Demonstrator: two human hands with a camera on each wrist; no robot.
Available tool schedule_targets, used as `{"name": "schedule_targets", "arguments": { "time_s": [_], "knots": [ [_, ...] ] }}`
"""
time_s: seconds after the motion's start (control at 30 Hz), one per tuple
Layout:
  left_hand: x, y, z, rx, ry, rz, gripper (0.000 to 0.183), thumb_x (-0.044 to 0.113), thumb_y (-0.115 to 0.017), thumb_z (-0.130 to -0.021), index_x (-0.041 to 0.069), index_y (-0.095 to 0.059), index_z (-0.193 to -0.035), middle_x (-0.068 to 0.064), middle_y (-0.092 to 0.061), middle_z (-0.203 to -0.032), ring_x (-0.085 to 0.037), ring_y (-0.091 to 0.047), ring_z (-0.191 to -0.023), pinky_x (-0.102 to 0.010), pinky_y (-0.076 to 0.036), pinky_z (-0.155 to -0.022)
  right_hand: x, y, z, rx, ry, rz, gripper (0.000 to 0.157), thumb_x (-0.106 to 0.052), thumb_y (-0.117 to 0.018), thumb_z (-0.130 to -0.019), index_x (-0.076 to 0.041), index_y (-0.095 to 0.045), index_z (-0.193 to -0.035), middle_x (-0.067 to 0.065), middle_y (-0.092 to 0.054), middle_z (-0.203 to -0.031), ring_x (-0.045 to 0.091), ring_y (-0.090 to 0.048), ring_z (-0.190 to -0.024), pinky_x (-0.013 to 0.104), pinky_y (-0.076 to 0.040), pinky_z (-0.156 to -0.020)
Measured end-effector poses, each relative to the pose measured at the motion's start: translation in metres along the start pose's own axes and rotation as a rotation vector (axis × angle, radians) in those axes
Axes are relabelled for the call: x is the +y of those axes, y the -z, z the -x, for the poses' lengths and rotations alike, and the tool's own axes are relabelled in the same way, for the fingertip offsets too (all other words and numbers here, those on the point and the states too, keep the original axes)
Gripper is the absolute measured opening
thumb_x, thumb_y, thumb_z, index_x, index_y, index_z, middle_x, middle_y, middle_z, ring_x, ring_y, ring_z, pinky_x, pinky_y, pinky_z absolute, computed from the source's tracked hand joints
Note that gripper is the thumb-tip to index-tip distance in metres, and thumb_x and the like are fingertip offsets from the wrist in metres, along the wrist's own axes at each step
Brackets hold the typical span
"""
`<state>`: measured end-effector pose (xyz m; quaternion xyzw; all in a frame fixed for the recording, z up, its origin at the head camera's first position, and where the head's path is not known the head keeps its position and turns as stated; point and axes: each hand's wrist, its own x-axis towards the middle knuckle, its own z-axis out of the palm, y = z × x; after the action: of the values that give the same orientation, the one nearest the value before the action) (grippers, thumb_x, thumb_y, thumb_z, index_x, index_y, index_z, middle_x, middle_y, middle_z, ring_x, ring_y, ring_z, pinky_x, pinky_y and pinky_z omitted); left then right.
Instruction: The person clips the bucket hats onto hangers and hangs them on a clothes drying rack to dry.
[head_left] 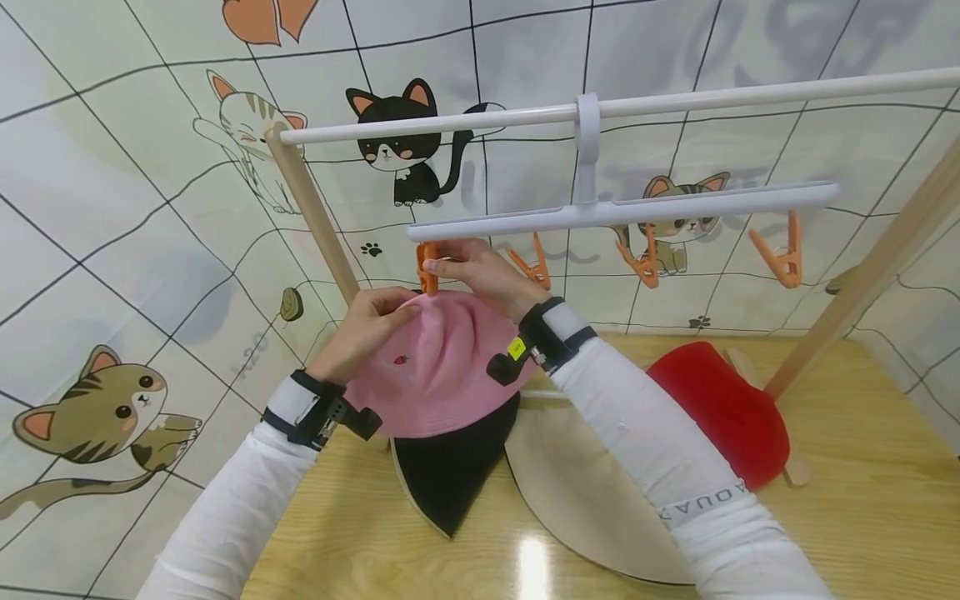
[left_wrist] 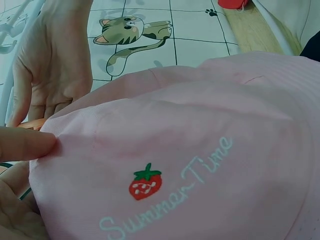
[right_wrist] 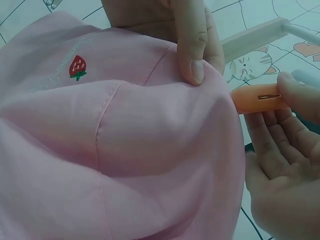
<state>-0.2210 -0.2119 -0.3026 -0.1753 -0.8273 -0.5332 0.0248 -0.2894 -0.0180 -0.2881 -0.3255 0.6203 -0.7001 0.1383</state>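
A pink bucket hat [head_left: 450, 375] with a strawberry [left_wrist: 145, 186] and "Summer Time" stitched on it hangs below the left end of a white hanger [head_left: 637, 215]. My left hand [head_left: 371, 325] pinches the top of its crown between thumb and fingers. At the crown's edge is an orange clip [right_wrist: 255, 99], which my right hand [head_left: 483, 271] pinches by its handles. In the right wrist view, the clip's tip meets the pink cloth, the jaws partly hidden there.
Several other orange clips [head_left: 783, 254] dangle from the hanger, which hooks over a white rod [head_left: 720, 97] on wooden posts [head_left: 311, 208]. On the wooden table [head_left: 352, 533] lie a black piece [head_left: 453, 467], a beige hat [head_left: 585, 492] and a red hat [head_left: 723, 412]. Cat-patterned sheeting stands behind.
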Motion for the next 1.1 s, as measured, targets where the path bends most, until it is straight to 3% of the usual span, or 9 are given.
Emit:
{"name": "schedule_targets", "arguments": {
  "time_s": [0.3,0.53,0.8,1.1],
  "knots": [
    [0.002,0.001,0.000,0.023,-0.003,0.002,0.025,0.012,-0.058,-0.096,-0.002,-0.067,-0.114,-0.014,-0.069,-0.102,-0.018,-0.056,-0.090,-0.027,-0.046,-0.073,-0.001,-0.002,0.001,0.060,-0.008,-0.024,0.033,0.000,-0.062,-0.092,-0.001,-0.058,-0.124,0.011,-0.064,-0.098,0.024,-0.056,-0.105,0.038,-0.043,-0.094],
    [0.003,0.006,-0.001,0.065,-0.050,-0.033,0.023,0.010,-0.057,-0.096,-0.003,-0.069,-0.112,-0.015,-0.069,-0.100,-0.017,-0.056,-0.087,-0.026,-0.046,-0.071,0.002,0.002,0.001,0.077,0.007,-0.045,0.020,0.000,-0.063,-0.091,-0.002,-0.063,-0.111,0.013,-0.065,-0.092,0.027,-0.058,-0.096,0.035,-0.044,-0.091],
    [0.006,0.011,0.001,0.073,-0.007,-0.005,0.025,0.013,-0.059,-0.096,-0.003,-0.068,-0.113,-0.014,-0.070,-0.096,-0.015,-0.058,-0.081,-0.024,-0.047,-0.068,0.003,0.002,0.002,0.099,-0.013,-0.025,0.031,-0.003,-0.064,-0.091,0.001,-0.059,-0.122,0.012,-0.065,-0.100,0.025,-0.057,-0.101,0.035,-0.042,-0.095],
    [0.004,0.016,0.003,0.072,0.002,-0.003,0.024,0.011,-0.059,-0.095,-0.004,-0.068,-0.112,-0.015,-0.069,-0.098,-0.014,-0.059,-0.081,-0.023,-0.048,-0.069,0.004,0.005,0.003,0.103,-0.010,0.043,0.028,-0.005,-0.063,-0.092,-0.002,-0.061,-0.120,0.015,-0.064,-0.105,0.026,-0.057,-0.102,0.036,-0.043,-0.095]
  ]
}}
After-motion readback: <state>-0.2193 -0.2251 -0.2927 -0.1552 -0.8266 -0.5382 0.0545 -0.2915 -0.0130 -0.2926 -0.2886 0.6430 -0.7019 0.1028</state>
